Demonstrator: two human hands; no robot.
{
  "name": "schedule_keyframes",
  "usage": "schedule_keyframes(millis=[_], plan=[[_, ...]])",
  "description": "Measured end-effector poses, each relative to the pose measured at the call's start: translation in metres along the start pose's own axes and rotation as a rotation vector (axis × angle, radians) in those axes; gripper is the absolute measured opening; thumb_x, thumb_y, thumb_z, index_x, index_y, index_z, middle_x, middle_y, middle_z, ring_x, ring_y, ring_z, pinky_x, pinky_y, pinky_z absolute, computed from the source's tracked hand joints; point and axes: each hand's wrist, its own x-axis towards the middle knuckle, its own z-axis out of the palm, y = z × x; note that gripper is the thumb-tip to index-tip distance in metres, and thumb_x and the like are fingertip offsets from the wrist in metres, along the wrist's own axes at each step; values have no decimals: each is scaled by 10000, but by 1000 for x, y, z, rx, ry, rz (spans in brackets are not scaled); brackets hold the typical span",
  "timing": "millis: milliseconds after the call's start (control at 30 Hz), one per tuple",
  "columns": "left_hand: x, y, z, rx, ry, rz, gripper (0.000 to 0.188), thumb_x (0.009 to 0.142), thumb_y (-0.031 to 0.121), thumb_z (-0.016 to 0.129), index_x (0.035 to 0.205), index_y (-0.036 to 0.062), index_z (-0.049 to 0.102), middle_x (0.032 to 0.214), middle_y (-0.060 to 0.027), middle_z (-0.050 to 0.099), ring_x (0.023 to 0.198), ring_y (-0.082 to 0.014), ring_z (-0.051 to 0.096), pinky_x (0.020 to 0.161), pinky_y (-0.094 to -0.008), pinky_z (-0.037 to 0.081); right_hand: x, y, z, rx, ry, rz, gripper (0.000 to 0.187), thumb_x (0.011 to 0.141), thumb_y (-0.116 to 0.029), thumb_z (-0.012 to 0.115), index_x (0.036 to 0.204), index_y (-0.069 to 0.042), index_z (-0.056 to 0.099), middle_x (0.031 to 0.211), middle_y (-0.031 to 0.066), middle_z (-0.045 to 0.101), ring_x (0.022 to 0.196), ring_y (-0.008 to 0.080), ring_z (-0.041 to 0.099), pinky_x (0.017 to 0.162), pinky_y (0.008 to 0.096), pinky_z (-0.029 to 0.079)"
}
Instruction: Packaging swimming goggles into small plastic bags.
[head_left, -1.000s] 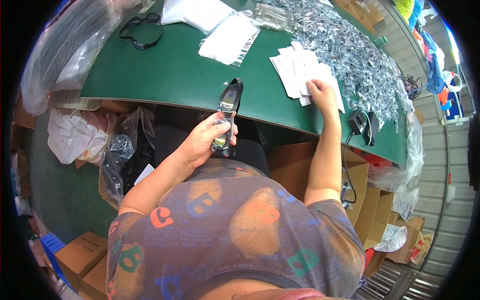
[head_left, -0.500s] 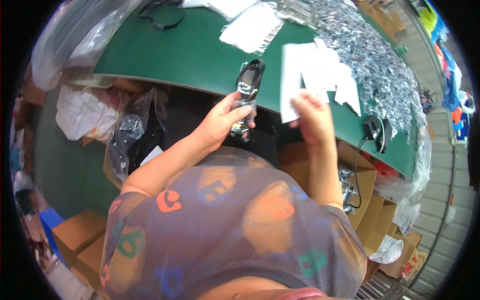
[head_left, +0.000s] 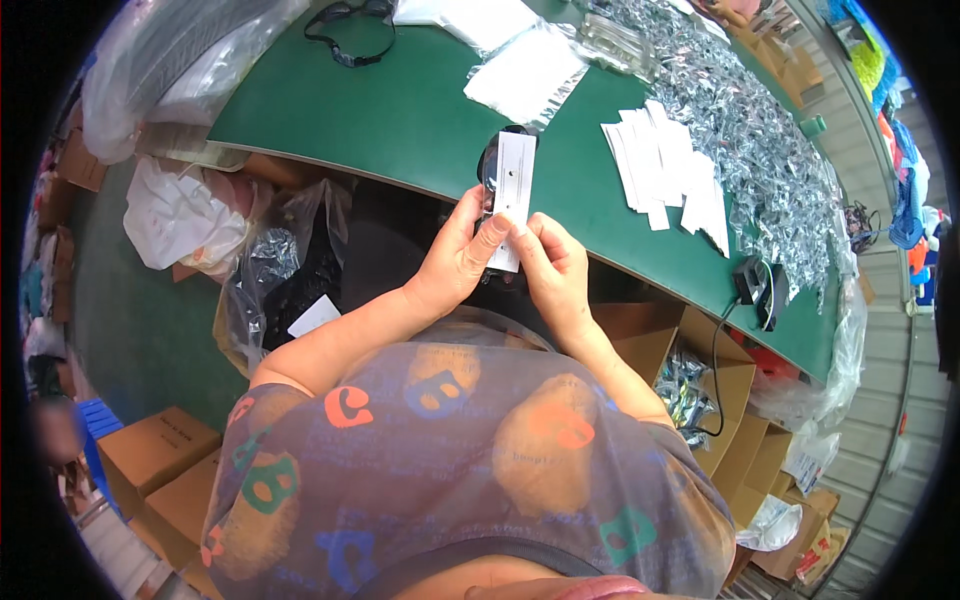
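My left hand [head_left: 455, 250] grips a pair of black goggles [head_left: 487, 165] with a shiny dark lens, held upright at the table's front edge. A narrow white printed card [head_left: 515, 175] lies flat against the goggles and covers most of them. The left thumb presses on the card's lower part. My right hand [head_left: 555, 265] is closed, pinching the card's lower right edge between thumb and fingers. To the right on the table, a loose spread of similar white cards [head_left: 650, 160] overlaps in a pile.
On the green table [head_left: 400, 120] lie another pair of black goggles [head_left: 350, 35], clear plastic bags [head_left: 525, 75], a large heap of small clear packets [head_left: 750, 140] and a black power adapter [head_left: 755, 285]. Below stand an open carton [head_left: 725, 370] and a bin bag [head_left: 300, 260].
My right hand has brought one white card leftward from beside the pile and laid it against the goggles. The left hand still holds the goggles, its thumb now on the card.
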Motion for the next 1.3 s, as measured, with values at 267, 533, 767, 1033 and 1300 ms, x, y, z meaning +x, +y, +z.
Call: schedule_keyframes(millis=[267,533,767,1033,1300], plan=[[7,2,-1,-6,69,25,671,1076,552,475,1503,41,391,1267,-65,587,1173,-122,563,1018,-290,468,4,3,-3,-46,32,-294,167,977,-95,707,841,-20,646,962,35,533,868,131,514,739,272,429],[-1,1,-1,-115,35,-75,662,1071,571,459,1476,50,407,1190,-56,591,1106,-130,572,1001,-308,478,7,8,5,-210,-23,-243,227,1015,-131,680,835,3,646,950,26,498,709,74,537,543,228,459],[-3,-2,-2,-68,76,-85,475,1103,309,537,1474,35,422,1230,-60,591,1159,-138,548,1044,-315,447,8,6,5,-172,-43,-152,230,1021,-133,663,841,7,634,936,30,506,722,87,548,539,234,479],[2,27,-10,-335,44,-212,354,1103,265,520,1415,101,482,1090,-60,642,873,-147,669,652,-291,565,4,-2,-15,-10,131,-284,109,1001,-58,639,1089,-10,681,961,2,564,820,96,535,731,239,443],[3,49,-14,-585,-65,-343,418,1096,291,533,1438,58,481,1058,-78,648,869,-174,675,654,-302,569,-12,27,3,1108,-334,593,360,1056,-424,577,1182,-92,629,1141,70,681,1105,246,676,998,487,550]])
